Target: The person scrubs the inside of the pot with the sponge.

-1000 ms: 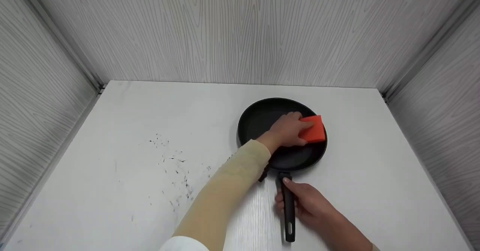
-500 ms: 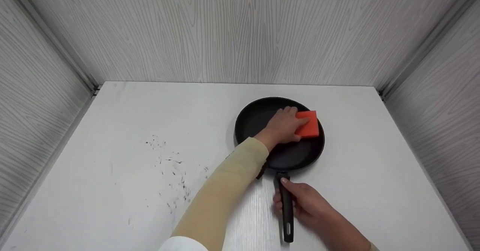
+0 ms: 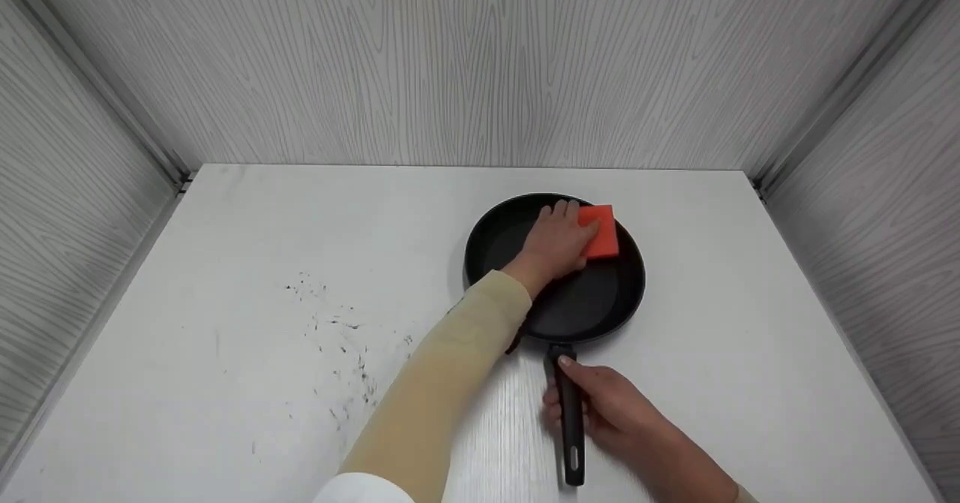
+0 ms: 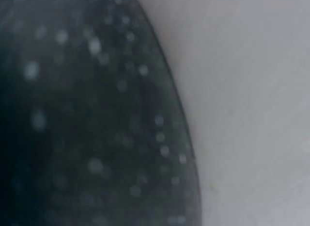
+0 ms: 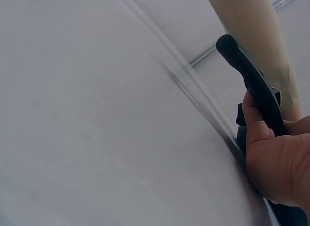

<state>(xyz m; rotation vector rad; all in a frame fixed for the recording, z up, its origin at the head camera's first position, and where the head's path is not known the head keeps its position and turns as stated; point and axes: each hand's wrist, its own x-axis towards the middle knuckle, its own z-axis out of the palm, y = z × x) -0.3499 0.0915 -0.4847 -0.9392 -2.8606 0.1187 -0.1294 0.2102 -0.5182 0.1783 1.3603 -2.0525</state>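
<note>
Holding an orange sponge [image 3: 606,239] under partly spread fingers, a person's left hand [image 3: 553,240] reaches into a black frying pan [image 3: 585,304]. The sponge lies inside the pan, at its far right near the rim; how tightly it is held cannot be told. The right hand [image 3: 619,405] wraps the pan's handle [image 3: 573,435], thumb along the top. The pan is over a white table [image 3: 750,323], with dark specks [image 3: 364,368] beside the left sleeve [image 3: 435,375]. Uneven pressure so near the rim could tip or swivel the pan if the right grip loosened; a sideways push could carry the sponge over the edge; a lowered sleeve might smear the specks.
</note>
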